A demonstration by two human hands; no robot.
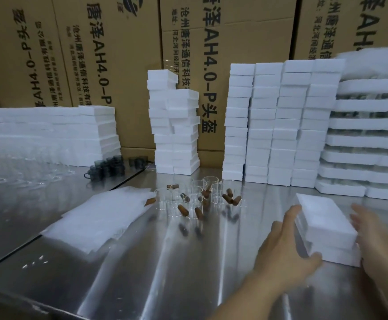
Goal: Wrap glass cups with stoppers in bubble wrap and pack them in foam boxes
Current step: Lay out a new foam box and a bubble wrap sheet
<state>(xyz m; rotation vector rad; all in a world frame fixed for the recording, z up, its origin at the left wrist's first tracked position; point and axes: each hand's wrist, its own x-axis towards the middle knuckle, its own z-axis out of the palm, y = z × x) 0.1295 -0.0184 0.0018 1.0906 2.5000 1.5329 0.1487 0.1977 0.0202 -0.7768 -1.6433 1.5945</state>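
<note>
1. The foam box (324,225) sits on the steel table (142,273) at 4 o'clock in the view, directly between the two hands. Seams run along its side (lid on base or two stacked, cannot tell).
2. The left hand (287,245) is at the box's 9 o'clock. Its fingers are straight and flat along the left wall, and the thumb lies across the near lower corner. The hand is spread and pressing, not curled round.
3. The right hand (377,245) is at the box's 3 o'clock. Its fingers are extended and motion-blurred, and the palm is at the near right corner. It is spread too, but the blur hides how firmly it touches.
4. The glass cups (195,195) are clustered at table centre, at 10 o'clock from the box and well apart from it. There are roughly nine, all clear and upright. The exact number is unsure because the walls overlap.
5. The stoppers (226,198) are brown and lie loose among and around the cups. There are about ten, some lying down and some leaning on glass.
6. One flat pile of bubble wrap (100,215) lies at 9 o'clock, just beside the cups.
7. At the rear:
   - Four tall foam columns (280,123) stand at 1 o'clock.
   - One double foam tower (174,125) stands at 12.
   - One low foam pile (50,135) lies at 10.
   - Layered foam trays (368,139) at 2 o'clock have glass showing between the layers.
8. A small group of dark cups (110,165) stands at 11 o'clock, with printed cartons (119,54) behind everything.
</note>
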